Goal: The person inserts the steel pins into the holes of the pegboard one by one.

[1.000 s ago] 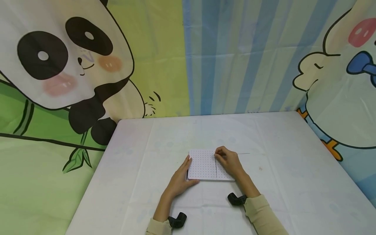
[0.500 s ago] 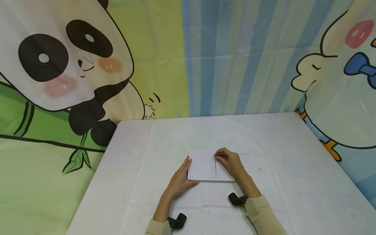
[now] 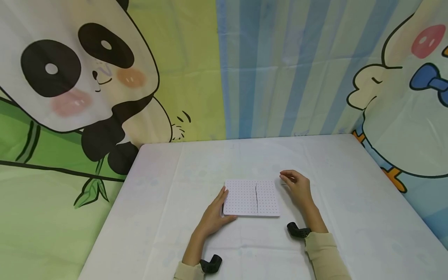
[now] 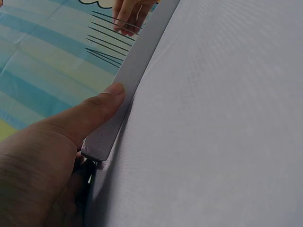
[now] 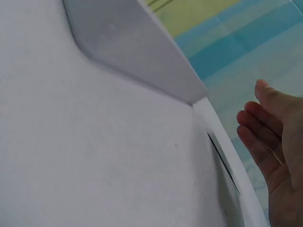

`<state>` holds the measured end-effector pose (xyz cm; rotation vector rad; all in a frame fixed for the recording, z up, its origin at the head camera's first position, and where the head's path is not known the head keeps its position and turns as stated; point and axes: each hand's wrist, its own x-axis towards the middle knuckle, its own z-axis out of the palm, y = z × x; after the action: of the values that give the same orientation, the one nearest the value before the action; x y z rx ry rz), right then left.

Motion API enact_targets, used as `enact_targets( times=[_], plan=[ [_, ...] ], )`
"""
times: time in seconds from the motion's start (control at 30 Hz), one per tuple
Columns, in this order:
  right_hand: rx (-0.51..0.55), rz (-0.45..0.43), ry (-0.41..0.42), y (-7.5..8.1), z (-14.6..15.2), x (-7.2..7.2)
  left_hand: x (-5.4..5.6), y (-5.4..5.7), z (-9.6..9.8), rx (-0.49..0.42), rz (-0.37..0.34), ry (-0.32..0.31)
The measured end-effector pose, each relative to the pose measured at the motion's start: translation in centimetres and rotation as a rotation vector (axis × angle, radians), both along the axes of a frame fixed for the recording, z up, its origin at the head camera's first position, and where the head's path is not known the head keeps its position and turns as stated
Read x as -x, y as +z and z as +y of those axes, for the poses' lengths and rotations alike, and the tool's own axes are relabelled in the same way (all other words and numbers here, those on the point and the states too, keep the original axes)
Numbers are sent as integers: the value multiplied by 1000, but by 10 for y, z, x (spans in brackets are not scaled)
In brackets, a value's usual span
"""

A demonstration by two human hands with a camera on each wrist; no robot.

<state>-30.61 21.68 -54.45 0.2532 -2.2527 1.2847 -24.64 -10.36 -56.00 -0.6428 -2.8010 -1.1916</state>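
A white board [image 3: 239, 202] dotted with small holes lies on the table. A line of thin dark sticks [image 3: 256, 198] runs down it right of its middle; in the left wrist view several sticks [image 4: 111, 46] stand up from the board, spaced apart. My left hand [image 3: 213, 214] rests at its near left corner, straight fingers along the left side and thumb [image 4: 102, 105] against the front edge. Right of the board, my right hand [image 3: 297, 188] is over a thin dark stick [image 5: 223, 163] lying on the table. Its thumb and fingertips are apart, with nothing between them.
The table [image 3: 196, 163] is covered with a white cloth. Behind it hangs a printed curtain [image 3: 189, 58] with a panda and blue stripes. Each wrist wears a black camera mount, like the right one [image 3: 297, 230].
My right hand has left the line of sticks on the board and moved right to the stick on the table. My left hand has stayed at the board's corner.
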Motion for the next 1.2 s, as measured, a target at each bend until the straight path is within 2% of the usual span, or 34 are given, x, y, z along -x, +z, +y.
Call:
enact_targets(
  times=[0.13,0.27,0.4,0.6,1.2],
  plan=[
    [-27,-1,-44,-5,14,2,0,0,0,12,0,1],
    [-118,3,-61,-8,19,2,0,-1,0,16,-2,2],
    [-184,-61,-55,-10,23,0,-1,-1,0,11,-6,2],
    [-216,-127,-28,-13,26,0,0,0,0,10,-7,3],
    [-304,-145,1,-12,23,0,-1,2,1,7,-19,1]
  ],
)
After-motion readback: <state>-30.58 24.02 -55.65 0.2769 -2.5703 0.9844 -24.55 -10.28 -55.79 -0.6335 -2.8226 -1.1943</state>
